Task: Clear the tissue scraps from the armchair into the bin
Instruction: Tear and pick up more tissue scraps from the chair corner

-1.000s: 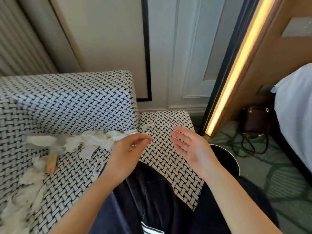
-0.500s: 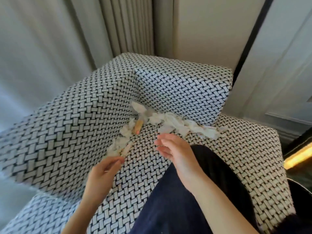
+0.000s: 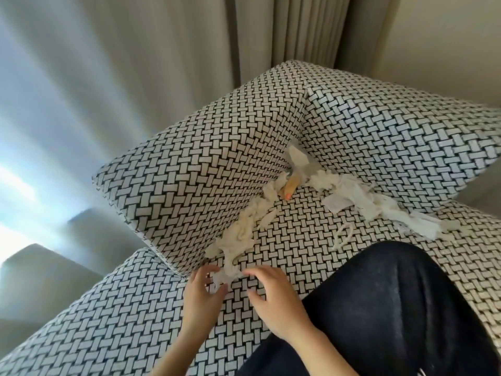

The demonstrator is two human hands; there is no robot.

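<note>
Lower middle of the frame: left hand (image 3: 200, 297) pinches the near end of the tissue scraps (image 3: 242, 232). Right hand (image 3: 273, 299) hovers with bent fingers just beside it, can't tell if it's gripping. The scraps trail along the armchair (image 3: 217, 158) seat crease toward middle right.

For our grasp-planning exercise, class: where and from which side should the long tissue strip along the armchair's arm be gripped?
I'd grip the tissue strip at its thin near end, coming from above on the seat side: the armchair's arm walls off its other side.
</note>
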